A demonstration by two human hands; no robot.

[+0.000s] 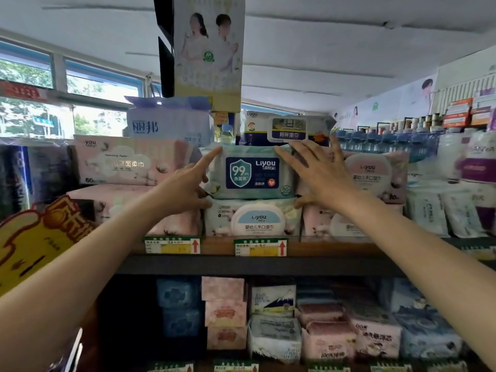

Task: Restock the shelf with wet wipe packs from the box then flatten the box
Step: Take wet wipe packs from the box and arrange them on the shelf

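Note:
A pale green wet wipe pack [252, 171] with a dark blue "99" label stands on the top shelf [257, 247], stacked on a white pack with a round blue lid [255, 218]. My left hand [188, 187] is at the pack's left end, index finger stretched along its upper corner, thumb under its lower edge. My right hand [319, 170] lies flat with spread fingers against the pack's right end and front. The box is out of view.
Pink tissue packs [128, 162] sit left of the pack, pink-lidded wipe packs [373, 175] to its right, and a kitchen wipe pack [287, 130] on top behind. A hanging poster [209, 49] is overhead. Lower shelves hold more packs [273, 336]. A yellow sign [35, 237] juts out left.

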